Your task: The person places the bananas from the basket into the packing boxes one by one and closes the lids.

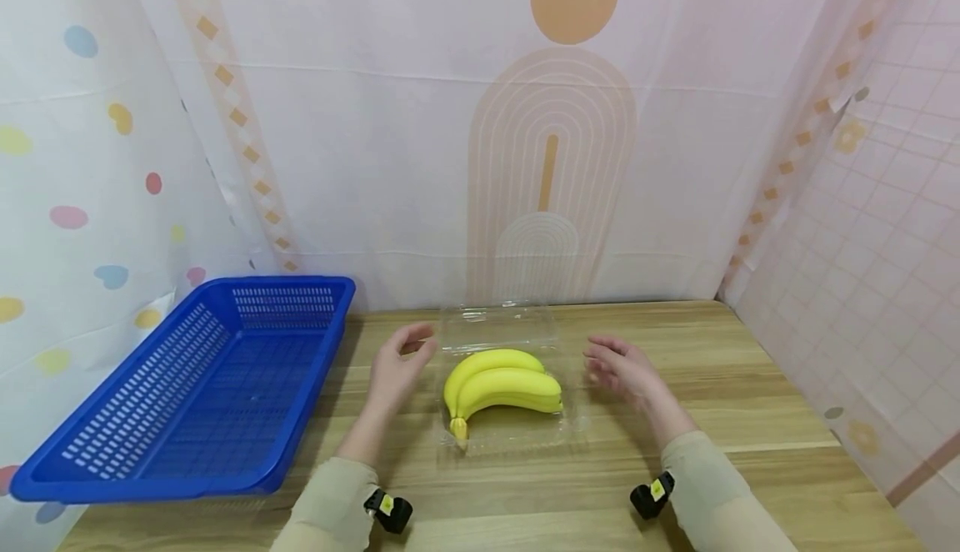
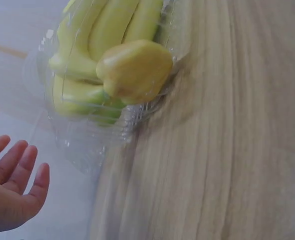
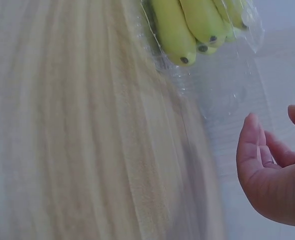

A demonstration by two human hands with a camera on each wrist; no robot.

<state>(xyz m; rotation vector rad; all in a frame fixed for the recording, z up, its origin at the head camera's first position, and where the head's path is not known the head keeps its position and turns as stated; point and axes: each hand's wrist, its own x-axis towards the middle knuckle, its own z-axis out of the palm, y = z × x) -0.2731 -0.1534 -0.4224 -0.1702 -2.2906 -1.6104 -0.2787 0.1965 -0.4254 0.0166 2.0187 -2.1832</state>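
A bunch of yellow bananas [image 1: 504,385] lies in a clear plastic clamshell box [image 1: 517,435] at the middle of the table, its stem end toward the front left. The box's transparent lid [image 1: 498,327] is folded back behind the fruit. My left hand [image 1: 397,368] hovers just left of the box, fingers loosely bent and holding nothing. On the other side, my right hand [image 1: 624,368] is held apart from the box, also with nothing in it. Both wrist views show the bananas [image 2: 107,25] [image 3: 187,25] inside the box, with relaxed fingers away from it.
A large blue plastic basket [image 1: 273,452] with slotted walls stands on the left of the wooden table [image 1: 720,385]. Patterned curtains [image 1: 375,160] hang behind the table and along both sides.
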